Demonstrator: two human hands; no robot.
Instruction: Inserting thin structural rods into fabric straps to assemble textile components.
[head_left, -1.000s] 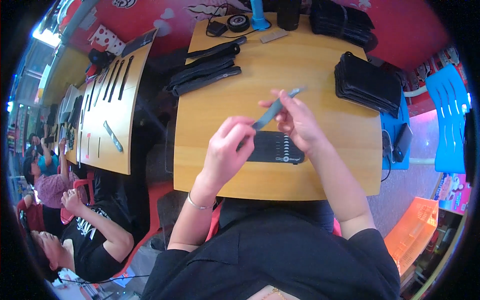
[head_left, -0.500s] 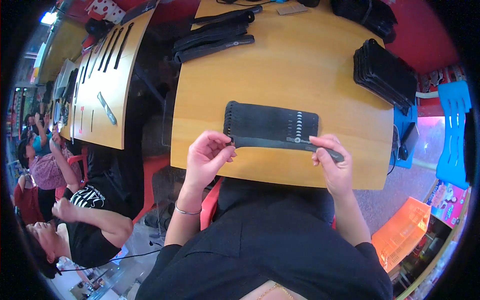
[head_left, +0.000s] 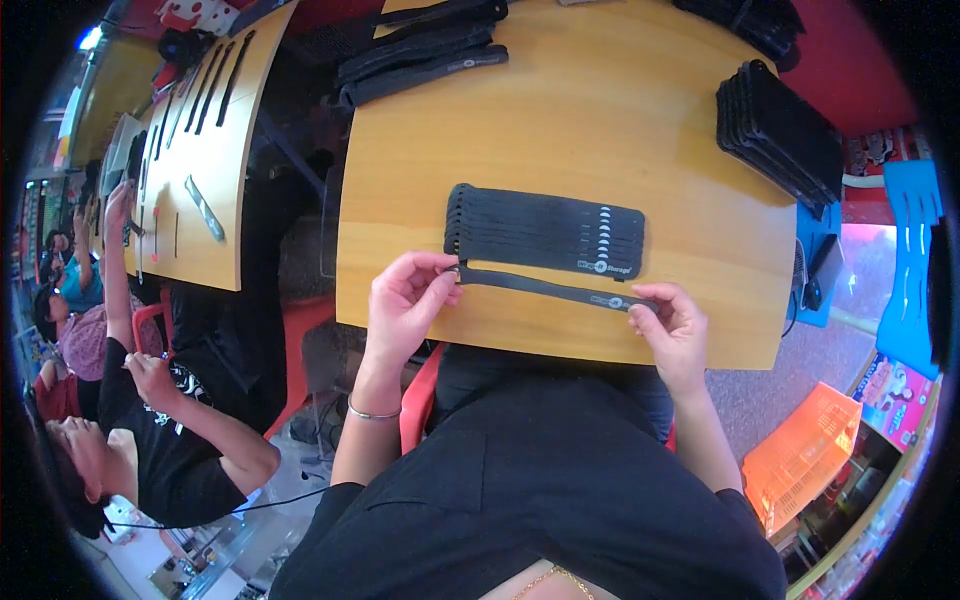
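A single black strap (head_left: 545, 289), like a hook-and-loop cable tie with pale print near one end, is stretched between my two hands just above the table's near side. My left hand (head_left: 408, 308) pinches its narrow left end between thumb and fingertips. Its printed right end is pinched by my right hand (head_left: 672, 322), which covers the tip. Right beyond the strap, a fanned row of similar black straps (head_left: 530, 228) lies overlapping on the wooden table (head_left: 600, 140). Their holed ends line up at the left and their pale marks at the right.
Bundles of black straps (head_left: 430, 65) lie at the far left of the table. A tall black stack (head_left: 780, 135) stands at its right edge. An orange plastic basket (head_left: 803, 455) is at lower right. To the left, another person (head_left: 190, 430) sits by a second table (head_left: 215, 150) holding straps.
The held strap has come toward me, apart from the row. My right hand now grips nearer its end, which no longer sticks out beyond the fingers. The person at left has moved their arms.
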